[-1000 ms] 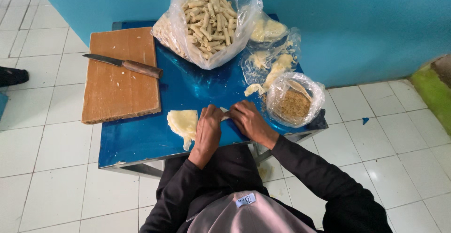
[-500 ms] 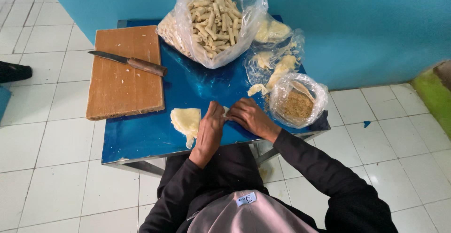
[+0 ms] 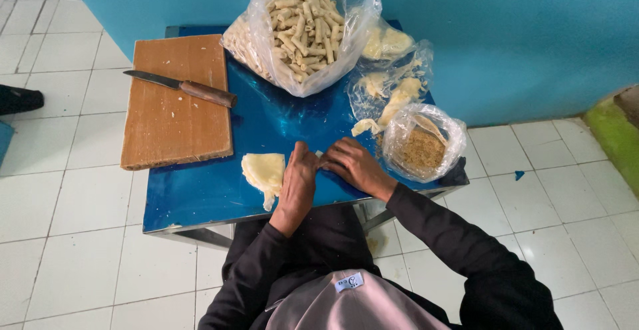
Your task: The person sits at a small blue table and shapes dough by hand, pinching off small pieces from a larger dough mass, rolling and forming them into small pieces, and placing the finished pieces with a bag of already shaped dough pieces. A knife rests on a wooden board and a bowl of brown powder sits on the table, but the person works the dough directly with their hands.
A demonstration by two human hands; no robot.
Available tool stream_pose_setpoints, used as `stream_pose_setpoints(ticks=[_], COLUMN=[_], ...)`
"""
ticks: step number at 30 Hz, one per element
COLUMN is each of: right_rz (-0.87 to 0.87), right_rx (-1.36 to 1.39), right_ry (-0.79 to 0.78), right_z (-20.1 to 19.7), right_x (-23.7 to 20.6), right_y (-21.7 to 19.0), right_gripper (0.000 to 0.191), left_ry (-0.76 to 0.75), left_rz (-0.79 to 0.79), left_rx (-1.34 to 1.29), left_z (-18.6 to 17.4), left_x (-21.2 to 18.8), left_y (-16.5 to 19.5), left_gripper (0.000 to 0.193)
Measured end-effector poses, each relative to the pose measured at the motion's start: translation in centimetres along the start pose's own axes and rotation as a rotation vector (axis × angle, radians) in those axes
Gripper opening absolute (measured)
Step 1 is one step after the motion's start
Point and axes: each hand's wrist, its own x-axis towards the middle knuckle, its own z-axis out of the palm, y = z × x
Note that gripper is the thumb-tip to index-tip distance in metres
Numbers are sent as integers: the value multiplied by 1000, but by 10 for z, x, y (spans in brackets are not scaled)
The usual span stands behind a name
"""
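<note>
The fingertips of both hands meet at the near middle of the blue table [image 3: 200, 197]. The left hand [image 3: 297, 182] lies flat, fingers together and extended, pressing on something beneath them; the right hand [image 3: 353, 165] curls toward it, fingertips touching the left fingers. What is held between them is hidden, apart from a small pale tip at the join. Whether either hand is clamped shut on it cannot be told.

Just left of the left hand lies one pale folded dough sheet [image 3: 263, 172], touching the table, its near corner close to the table's near edge.

Count: one wooden cutting board [image 3: 174, 113] at the far left, overhanging the table's left edge; one knife [image 3: 180, 88] with a brown handle lying across it, blade pointing left. Three clear plastic bags: one large open bag [image 3: 299, 27] at the far middle, full of pale rolled sticks; one crumpled bag [image 3: 393, 80] to its right holding pale dough scraps; one small open bag [image 3: 425, 142] at the near right, holding brown crumbs, just beside the right hand.

Open table surface remains between board and hands, and along the near left edge. The table stands against a blue wall [image 3: 519, 30] on white tiled floor [image 3: 66, 237].
</note>
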Motion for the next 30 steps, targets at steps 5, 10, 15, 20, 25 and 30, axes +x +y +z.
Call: stream_pose_setpoints(ticks=[5, 10, 15, 20, 25, 30], right_rz=[36, 20, -12, 18, -36, -46], right_rx=[6, -8, -82, -166, -238, -236], right_ry=[14, 50, 34, 19, 83, 103], right_z=[5, 6, 3, 5, 3, 8], right_x=[5, 0, 0, 2, -8, -5], right_y=[7, 9, 7, 5, -3, -1], right_gripper=[16, 16, 13, 12, 26, 29], left_ry=[37, -5, 26, -8, -27, -8], left_rz=[33, 6, 20, -23, -44, -42], left_rx=[-27, 115, 104, 114, 136, 137], left_z=[0, 2, -1, -1, 1, -5], left_x=[-3, -2, -3, -2, 3, -2], left_y=[1, 3, 8, 13, 12, 23], left_gripper=[18, 10, 18, 20, 23, 32])
